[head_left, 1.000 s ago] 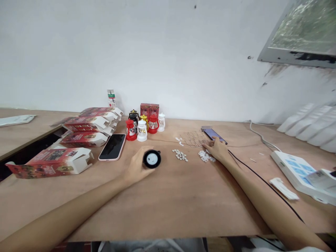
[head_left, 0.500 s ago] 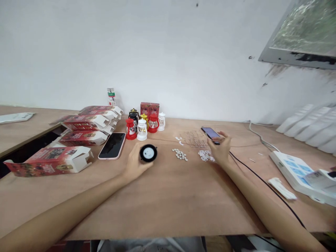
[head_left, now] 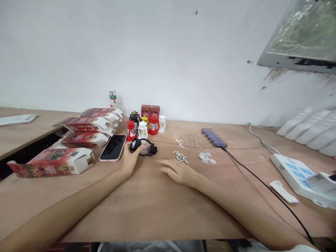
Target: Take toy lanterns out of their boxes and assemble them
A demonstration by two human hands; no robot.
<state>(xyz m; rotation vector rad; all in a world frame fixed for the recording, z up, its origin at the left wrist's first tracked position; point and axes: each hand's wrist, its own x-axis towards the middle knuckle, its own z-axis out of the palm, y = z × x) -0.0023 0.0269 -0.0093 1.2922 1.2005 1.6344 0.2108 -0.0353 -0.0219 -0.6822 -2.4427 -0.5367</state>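
Note:
My left hand (head_left: 130,159) is closed around a black toy lantern (head_left: 145,147) with a clear middle. The lantern lies tipped on its side, its base toward my fingers and its top pointing right. Close by on the right, my right hand (head_left: 178,171) is held low over the table, thumb and fingers together. A small thin piece (head_left: 156,161), perhaps wire, shows at its fingertips; its exact kind is too small to tell. Beyond that hand lie small round white discs (head_left: 180,156), flat white plastic pieces (head_left: 206,158) and thin bent wires (head_left: 193,140).
Small red, white, gold and black lanterns (head_left: 142,130) stand behind my left hand, before two red boxes (head_left: 150,111). Opened printed cartons (head_left: 52,161) and a pink-edged phone (head_left: 112,148) are left. A cabled phone (head_left: 214,137) and a white power strip (head_left: 296,175) are right.
My right hand has left the area by the cabled phone and come left to the lantern. My left hand has tipped the lantern from base toward me onto its side.

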